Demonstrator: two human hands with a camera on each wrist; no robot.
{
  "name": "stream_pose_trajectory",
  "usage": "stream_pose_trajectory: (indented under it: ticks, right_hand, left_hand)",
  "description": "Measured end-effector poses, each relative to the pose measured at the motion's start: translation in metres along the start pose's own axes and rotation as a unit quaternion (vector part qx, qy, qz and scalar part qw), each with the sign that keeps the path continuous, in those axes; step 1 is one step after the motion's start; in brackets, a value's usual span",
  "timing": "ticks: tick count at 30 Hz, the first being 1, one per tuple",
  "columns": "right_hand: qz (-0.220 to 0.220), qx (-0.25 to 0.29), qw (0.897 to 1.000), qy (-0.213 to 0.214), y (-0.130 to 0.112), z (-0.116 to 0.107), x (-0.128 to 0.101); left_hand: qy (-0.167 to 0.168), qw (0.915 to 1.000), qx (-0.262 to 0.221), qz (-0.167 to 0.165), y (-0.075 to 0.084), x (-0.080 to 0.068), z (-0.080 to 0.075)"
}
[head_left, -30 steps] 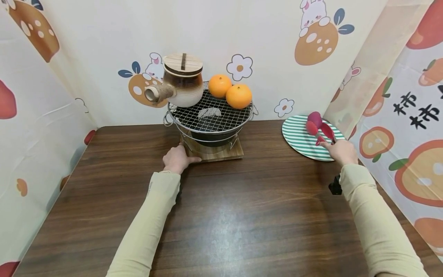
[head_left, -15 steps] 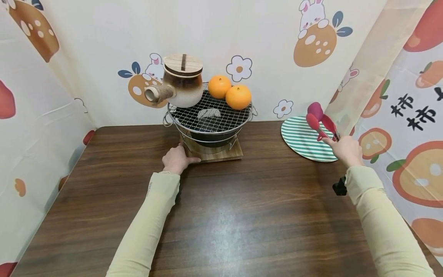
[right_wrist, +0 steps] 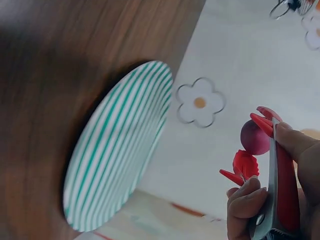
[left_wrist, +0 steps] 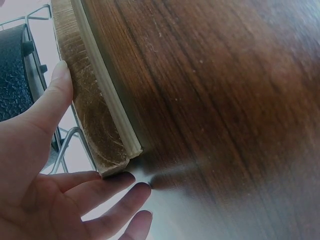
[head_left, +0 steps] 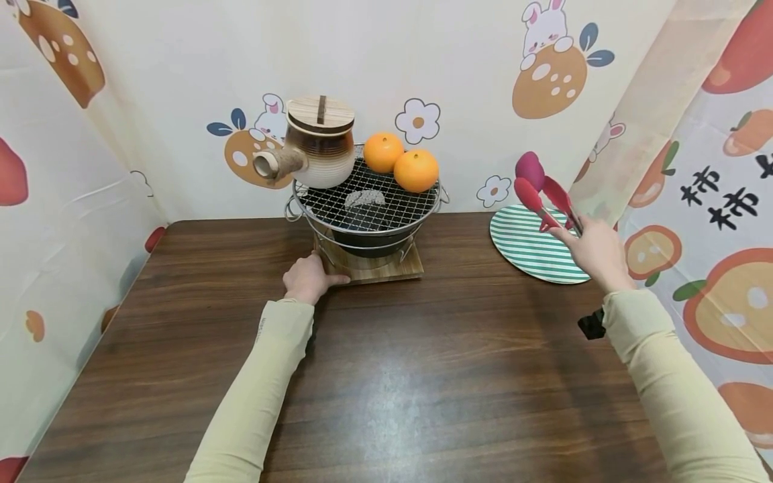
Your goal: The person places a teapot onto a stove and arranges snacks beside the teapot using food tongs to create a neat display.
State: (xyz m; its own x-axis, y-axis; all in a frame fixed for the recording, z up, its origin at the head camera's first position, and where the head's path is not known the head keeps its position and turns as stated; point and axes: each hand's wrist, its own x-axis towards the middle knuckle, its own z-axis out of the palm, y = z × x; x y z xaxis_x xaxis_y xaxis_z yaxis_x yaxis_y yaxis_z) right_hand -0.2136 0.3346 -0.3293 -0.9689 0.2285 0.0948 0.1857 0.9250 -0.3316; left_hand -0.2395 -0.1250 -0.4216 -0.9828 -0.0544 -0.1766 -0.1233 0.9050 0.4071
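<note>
Lifted off the striped plate (head_left: 531, 245) since a second ago, the red tongs (head_left: 543, 194) hang in the gripping right hand (head_left: 594, 251), apparently grasping something purple; the left hand (head_left: 309, 278), fingers relaxed, steadies the wooden board (head_left: 386, 268) at its near-left corner.

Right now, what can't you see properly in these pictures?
- Inside the pot: head view, its wooden lid covers it.
- Under the mesh: head view, too dark to tell what the grill bowl holds.
- The tongs handles: head view, the right hand wraps them.
- The left hand: left wrist view, its fingers are partly cut off by the bottom edge.
</note>
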Motion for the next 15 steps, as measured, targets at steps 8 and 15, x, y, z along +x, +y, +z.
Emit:
stream_pose_trajectory:
  ticks: [8,15]
  right_hand:
    - [-0.04,0.008,0.999,0.009,-0.032,-0.008,-0.008]
    - [-0.075,0.007,0.997,0.022,-0.054,-0.014,-0.018]
  left_hand:
    - [0.001,1.0,-0.001,0.002,0.0,0.0,0.0]
    - [0.003,1.0,0.0,0.002,0.0,0.0,0.0]
